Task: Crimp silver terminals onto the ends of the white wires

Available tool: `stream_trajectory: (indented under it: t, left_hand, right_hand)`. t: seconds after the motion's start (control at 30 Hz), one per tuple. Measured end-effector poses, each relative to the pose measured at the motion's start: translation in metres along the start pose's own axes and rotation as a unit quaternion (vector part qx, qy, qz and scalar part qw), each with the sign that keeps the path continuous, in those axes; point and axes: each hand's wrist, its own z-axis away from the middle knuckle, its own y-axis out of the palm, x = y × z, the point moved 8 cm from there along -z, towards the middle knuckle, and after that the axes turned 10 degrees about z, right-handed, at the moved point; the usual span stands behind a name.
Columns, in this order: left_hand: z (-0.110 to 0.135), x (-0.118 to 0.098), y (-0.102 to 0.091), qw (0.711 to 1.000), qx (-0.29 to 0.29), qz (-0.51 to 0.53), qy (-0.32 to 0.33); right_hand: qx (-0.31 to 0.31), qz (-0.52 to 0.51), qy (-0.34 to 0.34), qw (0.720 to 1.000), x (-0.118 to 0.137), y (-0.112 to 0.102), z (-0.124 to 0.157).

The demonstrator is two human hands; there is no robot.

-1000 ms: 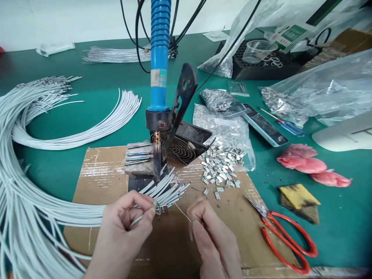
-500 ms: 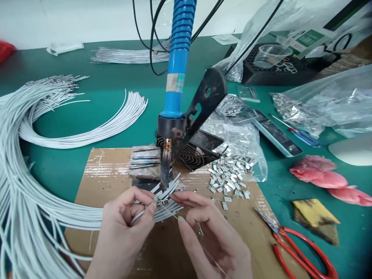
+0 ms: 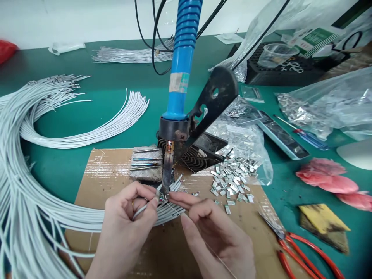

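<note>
My left hand (image 3: 130,223) pinches the end of a white cable (image 3: 140,212) between thumb and fingers, right under the soldering iron (image 3: 167,170). A small metal piece (image 3: 166,197) sits at the iron's tip, by my left fingertips. My right hand (image 3: 219,232) is closed on a thin solder wire (image 3: 218,259), which runs from the lower right through the fingers to the tip. Its stretched fingertips reach the small metal piece. Exactly how the cable end meets the metal piece is too small to tell. Behind the fingers lie more white cables (image 3: 171,211).
A black iron stand (image 3: 213,99) rises in front. Small metal pieces (image 3: 232,182) lie on the cardboard (image 3: 104,166). Red-handled scissors (image 3: 302,250), a stained yellow sponge (image 3: 325,219) and a phone (image 3: 283,135) are on the right. A big white cable bundle (image 3: 17,162) fills the left.
Both hands have come up slightly, and the small metal piece now meets the iron's tip. My right fingers have straightened; a shiny piece seen earlier inside that hand no longer shows. The view has shifted slightly.
</note>
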Motion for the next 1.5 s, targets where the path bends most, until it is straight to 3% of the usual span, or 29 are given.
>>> stream_trajectory:
  t: [1.5]
  left_hand:
    - [-0.004, -0.009, 0.003, 0.998, 0.019, 0.047, 0.049]
  right_hand:
    - [-0.023, -0.016, 0.006, 1.000, 0.008, -0.001, -0.004]
